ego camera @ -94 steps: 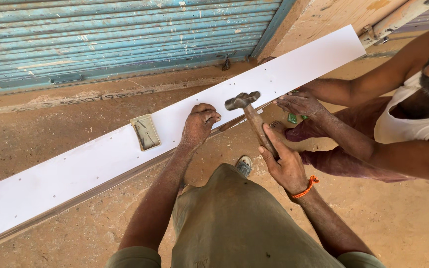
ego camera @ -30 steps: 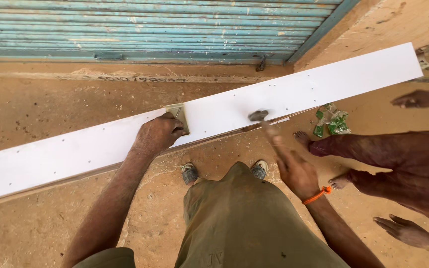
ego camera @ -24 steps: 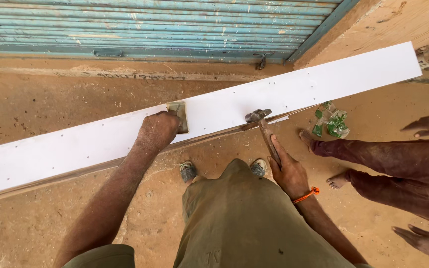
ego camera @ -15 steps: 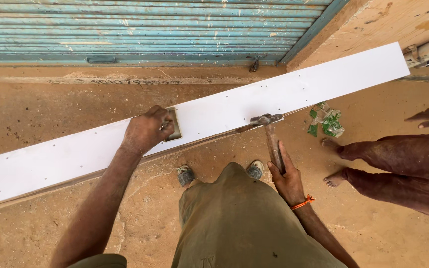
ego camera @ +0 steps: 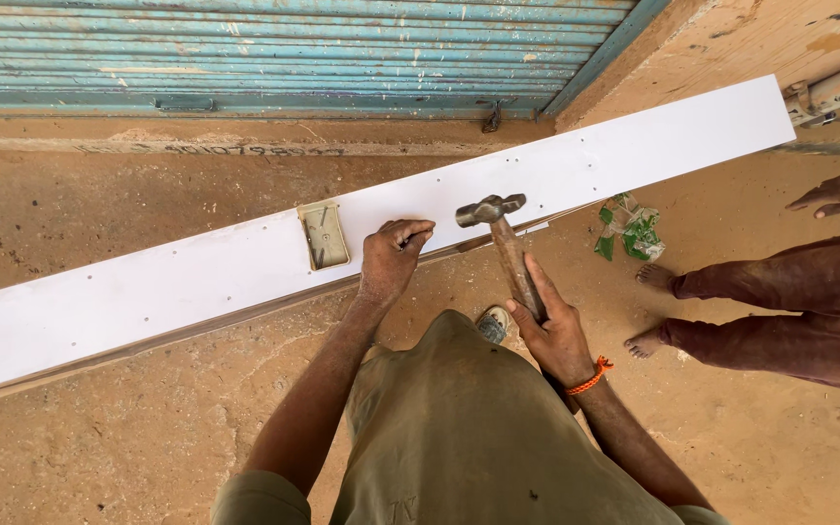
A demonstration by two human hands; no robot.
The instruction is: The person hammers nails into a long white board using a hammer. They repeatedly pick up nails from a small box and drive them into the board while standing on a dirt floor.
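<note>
Bright, even daylight; sharp focus

The board runs out of the picture at the left edge, so its far end is unseen. The left hand curls its fingertips on the board; whether they pinch a nail is too small to tell. The right hand covers the lower part of the hammer handle. The tray holds small things too fine to make out. A second person is cut off by the right edge. The person's own legs hide most of one shoe.
</note>
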